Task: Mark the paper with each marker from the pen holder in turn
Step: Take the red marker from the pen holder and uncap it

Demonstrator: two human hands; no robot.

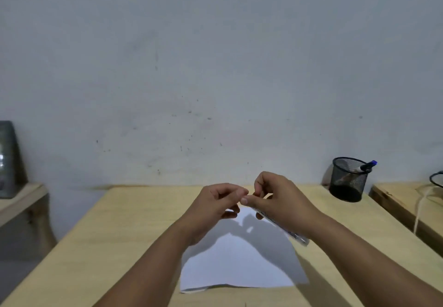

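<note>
The right hand (279, 199) held a marker (282, 226) by its barrel, fingers curled round it, the far end trailing back past the wrist. The left hand (217, 202) pinched at the marker's near tip, probably the cap, though blur hid it. Both hovered just above the paper (239, 266) on the worktop (134, 230). Beyond the right hand stood the mesh pen holder (348, 179) with a blue-capped marker (368, 166). The marker looked light, stiff and smooth; gripping mid-barrel seemed wise while pulling the cap.
</note>
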